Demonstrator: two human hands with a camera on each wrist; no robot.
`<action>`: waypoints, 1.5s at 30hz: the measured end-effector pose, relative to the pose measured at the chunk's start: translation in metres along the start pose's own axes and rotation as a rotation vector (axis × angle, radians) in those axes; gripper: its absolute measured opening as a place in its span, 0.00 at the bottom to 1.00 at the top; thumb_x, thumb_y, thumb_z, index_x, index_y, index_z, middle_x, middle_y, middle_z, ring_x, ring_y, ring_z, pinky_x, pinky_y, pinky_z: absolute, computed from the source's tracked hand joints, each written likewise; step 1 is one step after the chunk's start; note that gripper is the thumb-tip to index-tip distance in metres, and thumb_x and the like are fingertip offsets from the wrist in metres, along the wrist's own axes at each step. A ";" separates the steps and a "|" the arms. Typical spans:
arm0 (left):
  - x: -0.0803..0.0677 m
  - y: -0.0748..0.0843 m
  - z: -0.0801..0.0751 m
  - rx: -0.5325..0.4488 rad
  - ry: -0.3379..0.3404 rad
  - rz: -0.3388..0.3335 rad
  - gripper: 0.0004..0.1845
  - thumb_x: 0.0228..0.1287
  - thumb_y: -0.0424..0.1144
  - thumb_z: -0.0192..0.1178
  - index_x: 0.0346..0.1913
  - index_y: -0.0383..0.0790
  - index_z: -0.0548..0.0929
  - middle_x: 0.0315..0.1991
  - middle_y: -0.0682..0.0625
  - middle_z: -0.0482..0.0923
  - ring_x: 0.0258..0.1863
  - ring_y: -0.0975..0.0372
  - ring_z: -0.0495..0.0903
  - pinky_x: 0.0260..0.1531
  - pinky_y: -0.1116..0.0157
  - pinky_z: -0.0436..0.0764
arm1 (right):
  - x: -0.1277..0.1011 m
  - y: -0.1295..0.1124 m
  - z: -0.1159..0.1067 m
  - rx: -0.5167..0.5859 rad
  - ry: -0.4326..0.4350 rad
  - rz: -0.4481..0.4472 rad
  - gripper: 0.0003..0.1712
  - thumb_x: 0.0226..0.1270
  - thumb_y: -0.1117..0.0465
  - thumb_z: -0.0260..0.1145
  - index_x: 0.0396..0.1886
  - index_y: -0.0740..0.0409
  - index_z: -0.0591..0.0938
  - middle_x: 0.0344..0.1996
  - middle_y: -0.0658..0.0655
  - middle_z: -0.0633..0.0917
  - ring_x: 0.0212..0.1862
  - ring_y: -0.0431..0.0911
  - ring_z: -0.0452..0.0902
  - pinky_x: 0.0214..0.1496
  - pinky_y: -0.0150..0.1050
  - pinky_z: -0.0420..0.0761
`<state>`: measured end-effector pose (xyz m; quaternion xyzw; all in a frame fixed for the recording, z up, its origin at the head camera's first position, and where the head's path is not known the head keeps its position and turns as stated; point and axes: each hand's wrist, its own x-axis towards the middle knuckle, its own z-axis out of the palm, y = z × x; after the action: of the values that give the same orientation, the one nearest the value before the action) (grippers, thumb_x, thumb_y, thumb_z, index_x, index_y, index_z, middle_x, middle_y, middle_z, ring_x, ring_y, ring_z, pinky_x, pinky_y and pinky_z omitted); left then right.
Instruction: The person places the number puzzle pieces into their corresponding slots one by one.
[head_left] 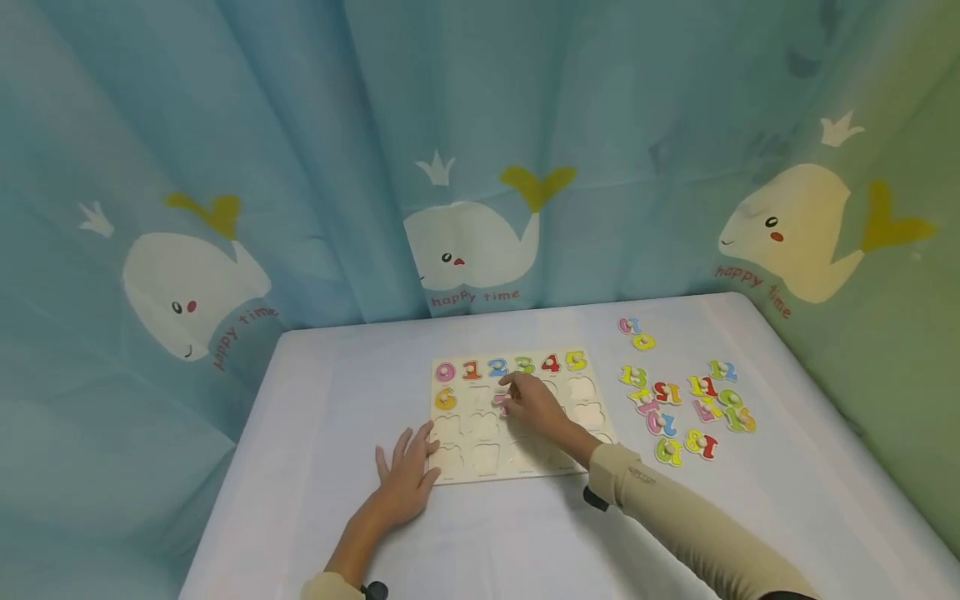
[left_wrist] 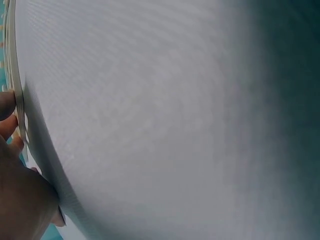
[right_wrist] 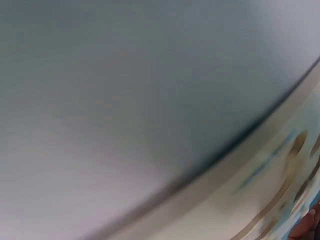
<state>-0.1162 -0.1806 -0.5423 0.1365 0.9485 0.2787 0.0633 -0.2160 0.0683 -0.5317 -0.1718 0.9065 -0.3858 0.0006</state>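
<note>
Right hand [head_left: 534,406] fingers [head_left: 512,382] curl onto a pink number piece [head_left: 501,400] in the puzzle board [head_left: 517,417]'s second row, at twelve o'clock of the wrist. Left hand [head_left: 407,475], fingers released and spread flat, presses the board's seven o'clock corner on the counter [head_left: 337,400]; loose numbers [head_left: 690,400] lie at three o'clock.

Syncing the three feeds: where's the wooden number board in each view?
Head: number board at table centre, under both hands.
Left wrist: only its thin edge at far left, by the left hand's fingertips.
Right wrist: blurred pale edge, lower right.
Shared landmark: the white table.
</note>
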 end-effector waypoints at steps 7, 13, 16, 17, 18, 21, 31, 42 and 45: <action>0.000 0.001 0.008 -0.008 -0.010 0.010 0.33 0.66 0.38 0.53 0.71 0.36 0.54 0.62 0.47 0.69 0.70 0.45 0.44 0.56 0.34 0.28 | 0.015 -0.002 0.023 -0.018 -0.009 0.023 0.14 0.60 0.70 0.65 0.46 0.64 0.77 0.28 0.50 0.75 0.31 0.41 0.70 0.34 0.35 0.73; -0.001 0.002 0.007 -0.014 0.004 0.014 0.33 0.66 0.37 0.53 0.70 0.36 0.55 0.62 0.47 0.69 0.70 0.45 0.44 0.56 0.34 0.28 | 0.021 -0.005 0.029 0.016 0.020 0.015 0.14 0.60 0.68 0.66 0.46 0.64 0.77 0.28 0.51 0.75 0.30 0.43 0.70 0.33 0.36 0.73; -0.001 0.002 0.006 -0.012 0.007 0.012 0.32 0.66 0.38 0.53 0.71 0.36 0.55 0.63 0.47 0.69 0.70 0.46 0.44 0.57 0.35 0.28 | 0.025 -0.008 0.031 0.022 0.010 0.030 0.14 0.61 0.67 0.66 0.46 0.64 0.77 0.27 0.50 0.76 0.30 0.42 0.71 0.33 0.35 0.74; -0.001 0.002 0.005 -0.014 0.005 0.010 0.33 0.67 0.38 0.53 0.71 0.36 0.54 0.62 0.47 0.69 0.70 0.46 0.43 0.57 0.35 0.28 | 0.026 -0.009 0.032 0.020 0.008 0.033 0.14 0.61 0.67 0.66 0.45 0.64 0.77 0.26 0.50 0.76 0.30 0.42 0.72 0.33 0.35 0.74; -0.001 0.002 0.005 -0.016 0.006 0.011 0.33 0.67 0.38 0.53 0.71 0.36 0.54 0.62 0.47 0.70 0.70 0.46 0.43 0.57 0.35 0.28 | 0.027 -0.010 0.033 0.021 0.005 0.034 0.13 0.61 0.68 0.66 0.45 0.64 0.77 0.26 0.50 0.76 0.29 0.41 0.72 0.33 0.35 0.74; -0.002 0.002 0.004 -0.019 0.011 0.010 0.34 0.66 0.37 0.53 0.71 0.35 0.53 0.60 0.47 0.71 0.70 0.45 0.44 0.57 0.35 0.28 | 0.030 -0.013 0.034 0.009 -0.009 0.008 0.12 0.61 0.69 0.65 0.44 0.65 0.77 0.25 0.51 0.76 0.29 0.42 0.72 0.32 0.36 0.74; -0.003 0.002 0.001 -0.042 0.007 0.006 0.33 0.66 0.36 0.53 0.71 0.35 0.53 0.60 0.46 0.72 0.70 0.45 0.43 0.56 0.35 0.27 | 0.032 -0.017 0.027 -0.072 -0.067 -0.071 0.14 0.59 0.73 0.64 0.46 0.68 0.76 0.31 0.55 0.79 0.34 0.45 0.72 0.39 0.39 0.76; -0.001 -0.001 0.001 -0.022 0.007 0.006 0.33 0.67 0.37 0.53 0.71 0.36 0.54 0.62 0.46 0.69 0.70 0.46 0.42 0.57 0.35 0.27 | 0.044 -0.038 0.022 -0.228 -0.178 -0.011 0.07 0.61 0.72 0.62 0.38 0.67 0.74 0.29 0.58 0.78 0.32 0.48 0.72 0.35 0.41 0.75; -0.001 -0.001 0.003 -0.018 0.014 0.006 0.33 0.66 0.37 0.53 0.71 0.36 0.54 0.62 0.46 0.69 0.70 0.46 0.43 0.57 0.35 0.27 | 0.042 -0.033 0.025 -0.172 -0.177 0.037 0.12 0.61 0.73 0.61 0.46 0.69 0.75 0.29 0.56 0.78 0.31 0.45 0.70 0.35 0.39 0.74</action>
<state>-0.1154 -0.1805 -0.5452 0.1368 0.9461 0.2881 0.0572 -0.2417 0.0168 -0.5207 -0.1877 0.9357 -0.2898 0.0728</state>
